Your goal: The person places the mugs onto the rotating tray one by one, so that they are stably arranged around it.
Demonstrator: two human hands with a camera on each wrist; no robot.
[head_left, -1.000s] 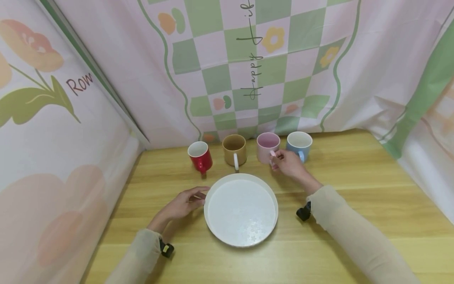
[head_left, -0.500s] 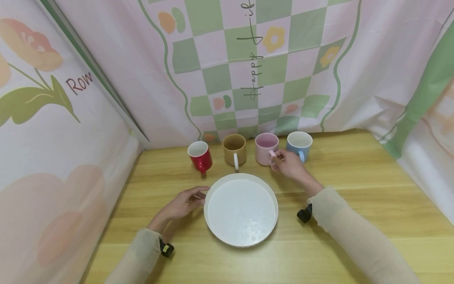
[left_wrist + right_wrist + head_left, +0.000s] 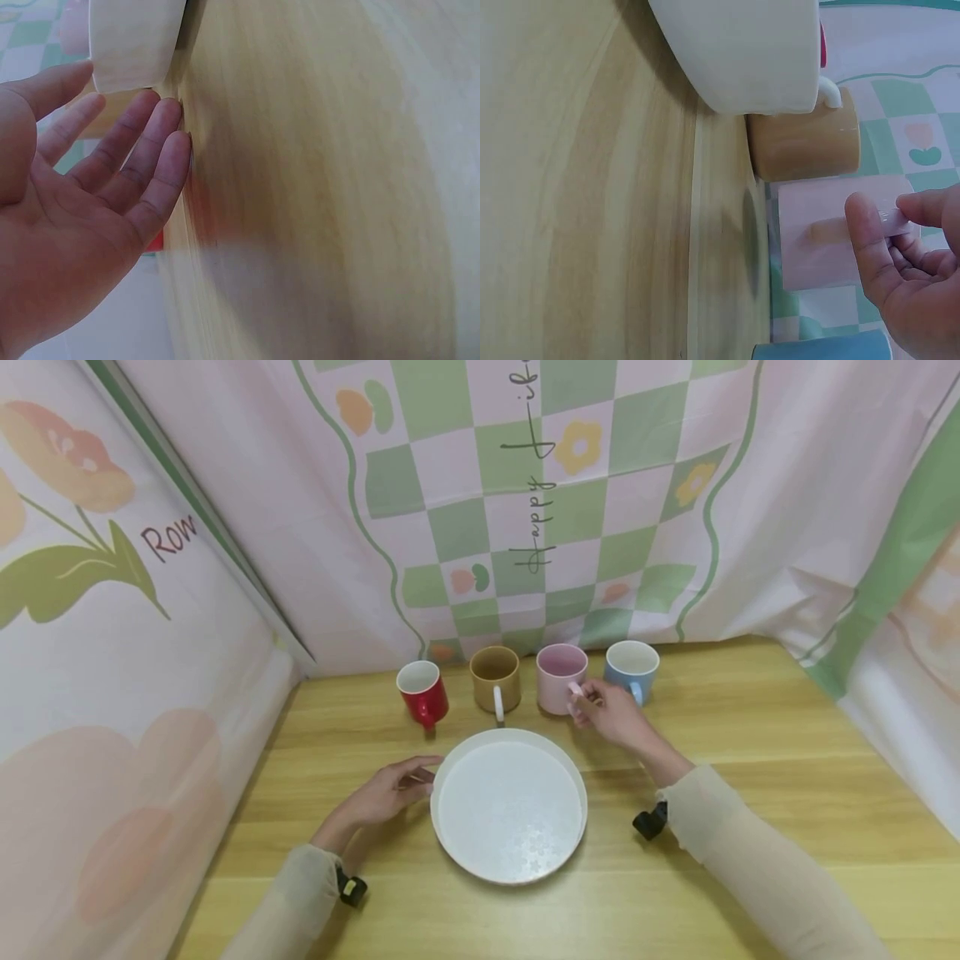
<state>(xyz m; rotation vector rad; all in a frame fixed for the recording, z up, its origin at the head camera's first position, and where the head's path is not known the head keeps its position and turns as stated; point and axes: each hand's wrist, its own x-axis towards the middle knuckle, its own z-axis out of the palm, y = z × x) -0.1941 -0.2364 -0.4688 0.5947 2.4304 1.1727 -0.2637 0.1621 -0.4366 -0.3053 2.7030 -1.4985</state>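
A pink mug (image 3: 553,692) is pinched at its handle (image 3: 895,221) between the thumb and fingers of my right hand (image 3: 617,717). In the right wrist view, a thin gap shows between the mug's base and the table. My left hand (image 3: 381,795) is at the left side of a round white tray (image 3: 510,810). Its thumb tip meets the tray's wall (image 3: 135,45) in the left wrist view, while the other fingers stretch out loosely beside it. The tray lies flat, with a faint pattern near its front.
Left of the pink mug stand a brown mug (image 3: 483,697) with a white handle and a red mug (image 3: 424,695). A blue mug (image 3: 626,683) is to its right, partly behind my right hand. A patterned cloth (image 3: 495,527) hangs behind the wooden table (image 3: 750,760).
My right hand has brought the pink mug slightly left and toward me, away from the blue mug. The left hand and the tray have stayed in place.
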